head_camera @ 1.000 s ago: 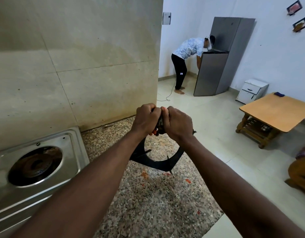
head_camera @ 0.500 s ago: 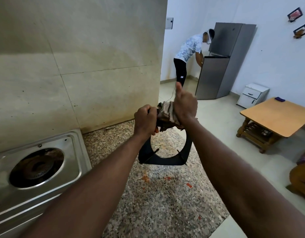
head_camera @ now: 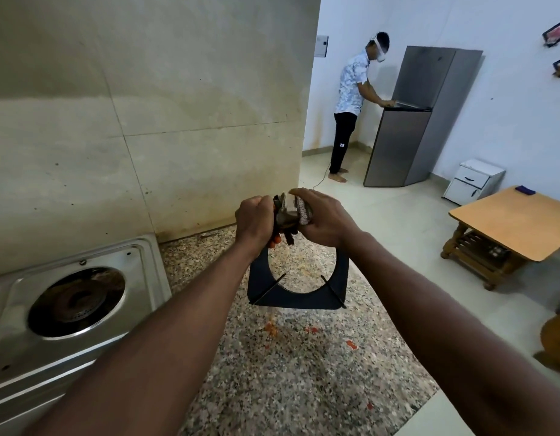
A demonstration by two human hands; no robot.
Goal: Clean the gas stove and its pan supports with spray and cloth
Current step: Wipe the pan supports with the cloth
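Both hands (head_camera: 291, 220) press cloth (head_camera: 293, 209) on lifted pan support (head_camera: 299, 284)

Single head view, angled forward-down, close over countertop (head_camera: 304, 372).

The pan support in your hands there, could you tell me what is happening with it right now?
The left hand holds the black pan support up over the speckled counter, while the right hand presses a cloth on its top edge. The stove sits to the left with its burner bare. Orange spots mark the counter below.
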